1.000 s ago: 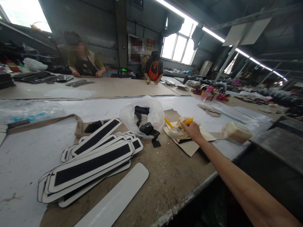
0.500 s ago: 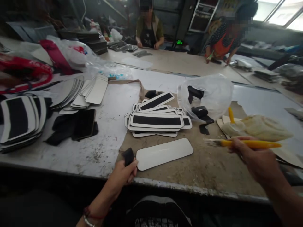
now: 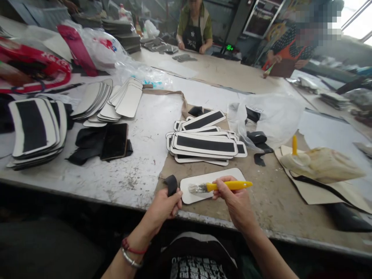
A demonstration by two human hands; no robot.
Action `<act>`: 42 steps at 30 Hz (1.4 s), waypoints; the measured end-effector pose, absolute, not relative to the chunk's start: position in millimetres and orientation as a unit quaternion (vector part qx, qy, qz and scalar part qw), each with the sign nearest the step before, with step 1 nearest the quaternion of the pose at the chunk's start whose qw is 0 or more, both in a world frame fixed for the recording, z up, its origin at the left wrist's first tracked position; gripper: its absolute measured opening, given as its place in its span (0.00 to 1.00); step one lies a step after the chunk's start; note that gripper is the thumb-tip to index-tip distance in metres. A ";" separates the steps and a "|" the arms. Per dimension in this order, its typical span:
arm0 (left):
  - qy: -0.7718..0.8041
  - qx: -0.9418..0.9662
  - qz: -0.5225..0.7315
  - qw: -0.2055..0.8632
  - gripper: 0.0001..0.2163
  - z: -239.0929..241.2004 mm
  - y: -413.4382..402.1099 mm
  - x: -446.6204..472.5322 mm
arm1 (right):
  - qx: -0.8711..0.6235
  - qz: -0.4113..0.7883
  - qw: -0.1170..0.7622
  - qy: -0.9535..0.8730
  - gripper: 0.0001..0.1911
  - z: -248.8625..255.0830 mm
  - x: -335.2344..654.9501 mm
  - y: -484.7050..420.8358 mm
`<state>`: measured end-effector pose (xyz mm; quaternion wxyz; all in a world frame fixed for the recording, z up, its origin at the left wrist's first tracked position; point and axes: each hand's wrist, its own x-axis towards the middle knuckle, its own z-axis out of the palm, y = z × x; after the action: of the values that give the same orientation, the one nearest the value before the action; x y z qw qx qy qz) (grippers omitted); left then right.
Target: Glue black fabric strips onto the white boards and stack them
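Near the table's front edge lies a white rounded panel [image 3: 192, 197] with a thin dark rim. My left hand [image 3: 165, 203] is closed around a curled black strip [image 3: 171, 184], its thumb at the panel's left end. A yellow-handled brush [image 3: 229, 186] is gripped in my right hand [image 3: 234, 197], and its whitish bristles lie over the left part of the panel. Just beyond sits a pile of similar white panels [image 3: 203, 152], each topped with a black strip.
To the left are a stack of larger panels [image 3: 52, 133], a phone [image 3: 114, 141] on black material, and plain white pieces [image 3: 129, 99]. A clear plastic bag [image 3: 285, 116] and a container with a yellow handle [image 3: 299, 162] stand right. Two people work across the table.
My right hand has brought the brush leftward from beside the container onto the white panel. My left hand still holds the black strip. The whole view has shifted slightly.
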<state>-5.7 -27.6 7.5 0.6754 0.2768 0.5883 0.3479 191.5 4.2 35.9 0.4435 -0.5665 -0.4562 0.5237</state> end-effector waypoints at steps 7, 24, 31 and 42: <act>0.591 0.279 0.349 0.672 0.18 6.3 -26.7 -5.3 | -0.574 0.501 0.419 -0.495 0.16 40.0 186.0 3.2; 0.633 0.293 0.329 0.636 0.21 -3.0 -29.5 -1.7 | -0.674 0.205 0.377 -0.601 0.16 36.3 298.2 30.6; 0.643 0.279 0.319 0.638 0.22 4.2 -28.3 0.5 | -0.631 0.123 0.372 -0.670 0.11 49.5 306.6 36.2; 0.629 0.299 0.322 0.642 0.22 -4.2 -30.4 -3.3 | -0.568 0.140 0.360 -0.726 0.05 55.4 267.2 14.5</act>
<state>-3.3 -30.4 -4.2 0.6417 0.2992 0.6285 0.3219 267.2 14.5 55.4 0.3605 -0.5680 -0.7265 0.1402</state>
